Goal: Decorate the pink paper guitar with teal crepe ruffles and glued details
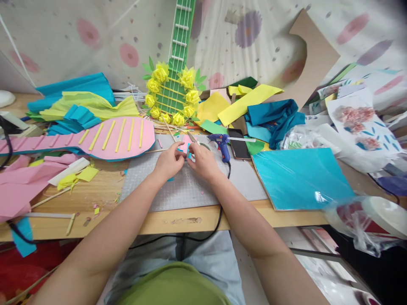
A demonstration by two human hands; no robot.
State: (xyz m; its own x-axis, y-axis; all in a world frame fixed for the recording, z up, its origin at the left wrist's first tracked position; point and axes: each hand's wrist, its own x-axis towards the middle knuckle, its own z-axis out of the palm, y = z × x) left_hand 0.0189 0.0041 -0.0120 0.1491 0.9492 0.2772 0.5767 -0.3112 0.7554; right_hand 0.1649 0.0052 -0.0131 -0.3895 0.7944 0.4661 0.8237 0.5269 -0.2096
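Over the grey cutting mat (241, 182), my left hand (170, 161) and my right hand (203, 160) meet with bent fingers. A small blue piece (189, 151) is pinched in my right hand; my left fingertips are close beside it, and what they grip is too small to make out. Pink paper and scissors (192, 137) lie just beyond the fingers. A blue glue gun (222, 146) rests to the right, beside a black phone (240, 144). The pink guitar shape (121, 137) with yellow strips lies to the left.
Behind stands a green guitar (173, 91) with yellow flowers. A blue board (302, 178) lies right, coloured paper (251, 103) behind it. Pink crepe paper (25, 182) is at left. The glue gun's black cord (219, 218) hangs over the table's front edge.
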